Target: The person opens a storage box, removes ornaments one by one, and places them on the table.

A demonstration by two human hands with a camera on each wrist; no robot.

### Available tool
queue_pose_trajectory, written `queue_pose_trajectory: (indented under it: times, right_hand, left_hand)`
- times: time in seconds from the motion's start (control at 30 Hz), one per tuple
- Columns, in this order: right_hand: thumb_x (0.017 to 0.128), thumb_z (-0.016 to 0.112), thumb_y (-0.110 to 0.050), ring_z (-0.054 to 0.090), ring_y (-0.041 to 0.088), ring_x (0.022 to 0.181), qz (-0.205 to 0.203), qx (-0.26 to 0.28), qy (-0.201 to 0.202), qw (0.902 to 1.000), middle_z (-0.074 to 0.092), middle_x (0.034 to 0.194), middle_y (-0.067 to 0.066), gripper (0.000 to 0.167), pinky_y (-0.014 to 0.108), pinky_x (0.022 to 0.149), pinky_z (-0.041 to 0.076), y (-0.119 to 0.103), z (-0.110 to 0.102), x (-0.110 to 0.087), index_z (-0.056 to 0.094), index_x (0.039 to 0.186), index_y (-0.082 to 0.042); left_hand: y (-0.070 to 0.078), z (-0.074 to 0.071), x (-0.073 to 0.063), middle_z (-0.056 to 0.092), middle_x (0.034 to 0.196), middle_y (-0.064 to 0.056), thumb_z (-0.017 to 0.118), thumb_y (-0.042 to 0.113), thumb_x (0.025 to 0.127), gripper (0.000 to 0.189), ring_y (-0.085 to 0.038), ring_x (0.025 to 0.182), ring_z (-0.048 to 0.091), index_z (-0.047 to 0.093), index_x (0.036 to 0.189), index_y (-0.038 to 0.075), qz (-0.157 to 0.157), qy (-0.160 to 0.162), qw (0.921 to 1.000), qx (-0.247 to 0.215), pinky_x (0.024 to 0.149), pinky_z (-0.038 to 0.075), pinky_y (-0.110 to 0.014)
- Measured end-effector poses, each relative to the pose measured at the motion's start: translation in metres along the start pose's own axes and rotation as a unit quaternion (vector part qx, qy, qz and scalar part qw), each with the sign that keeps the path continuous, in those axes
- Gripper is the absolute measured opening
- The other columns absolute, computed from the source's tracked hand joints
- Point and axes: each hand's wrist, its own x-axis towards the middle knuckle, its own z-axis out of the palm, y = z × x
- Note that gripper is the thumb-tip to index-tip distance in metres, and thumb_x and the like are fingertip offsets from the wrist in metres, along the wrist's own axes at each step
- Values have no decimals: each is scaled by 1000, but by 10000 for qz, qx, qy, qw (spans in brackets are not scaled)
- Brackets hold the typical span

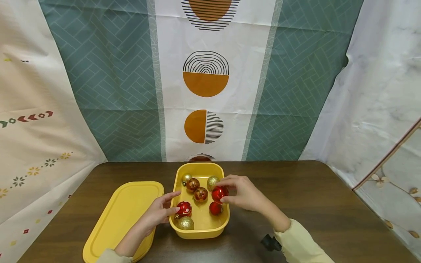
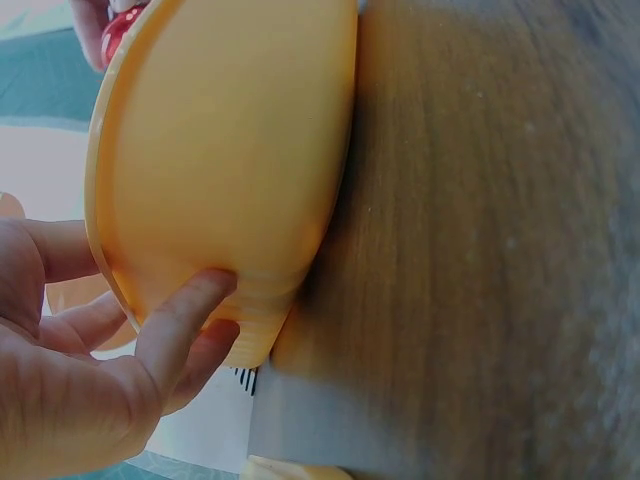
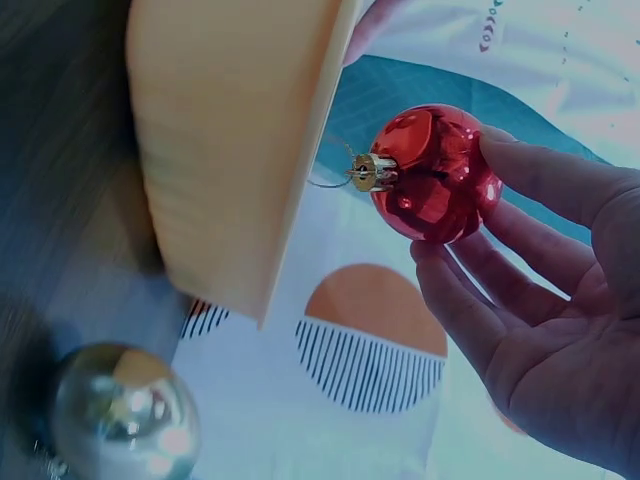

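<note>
My right hand [image 1: 241, 191] holds a shiny red Christmas ball [image 1: 219, 194] in its fingertips over the right side of a yellow plastic box [image 1: 210, 233]. In the right wrist view, the gold cap and wire loop of the red ball [image 3: 435, 175] point toward the box wall [image 3: 230, 150]. My left hand [image 1: 158, 211] grips the box's left wall, two fingers against the outside [image 2: 190, 320] and others over the rim. Inside lie a spotted red ball [image 1: 184, 209], a smaller red ball [image 1: 215, 208], copper balls [image 1: 200, 194] and glittery gold balls [image 1: 185, 223].
A flat yellow lid [image 1: 121, 215] lies on the dark wooden table [image 1: 312, 204], left of the box. A shiny pale gold ball [image 3: 125, 415] sits outside the box in the right wrist view. Patterned cloth [image 1: 207, 84] hangs behind the table.
</note>
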Motion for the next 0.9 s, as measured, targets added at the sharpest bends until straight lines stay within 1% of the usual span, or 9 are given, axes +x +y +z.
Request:
queue_pose_trajectory:
  times: [0.07,0.2,0.4,0.5,0.63,0.73,0.9]
  right_hand:
    - [73,75,-8,59,15,90,-2,96,34,9999,64,102,4,35,32,77,51,3,-3,-4,66,106,-2]
    - [74,74,-6,60,17,90,145,313,70,9994,63,101,6,34,34,78,52,9,-10,-13,65,106,1]
    - [73,75,-6,61,20,93,323,206,142,9992,64,102,7,36,33,80,51,21,-18,-30,64,106,2]
    - [72,75,-5,61,21,93,378,209,148,9990,64,101,7,36,35,80,51,28,-21,-38,64,106,4]
    - [72,75,-5,62,23,92,440,306,77,9985,64,101,9,36,37,78,51,38,-23,-50,64,105,5]
    - [71,76,-5,62,24,91,535,318,-3,9981,64,101,10,36,35,77,52,45,-23,-58,64,104,6]
    - [71,76,-4,63,23,89,631,46,-123,9979,65,98,10,34,32,74,53,54,-20,-69,66,101,4]
  left_hand:
    - [0,0,0,49,121,-26,58,2,86,53,-26,96,56,38,135,-2,1,10,10000,4,68,53,-44]
    - [0,0,0,50,118,-25,57,1,86,53,-26,96,57,38,135,-2,-2,10,10000,1,68,53,-44]
    - [1,0,0,49,119,-25,57,1,86,53,-26,96,56,38,135,-2,-25,-2,10000,-11,68,53,-43]
    - [1,-1,0,49,120,-25,58,1,86,53,-26,96,56,38,135,-2,-37,4,10000,-23,68,53,-44]
    - [0,-1,1,48,121,-25,58,2,86,53,-25,97,56,38,135,-1,-32,8,10000,-6,68,53,-44]
    - [0,-2,1,48,121,-25,58,3,86,53,-25,97,56,38,135,-1,-29,-10,10000,-12,69,53,-44]
    - [-1,-2,1,49,119,-25,58,3,86,54,-24,95,56,37,136,-2,-17,-55,10000,-58,69,53,-44]
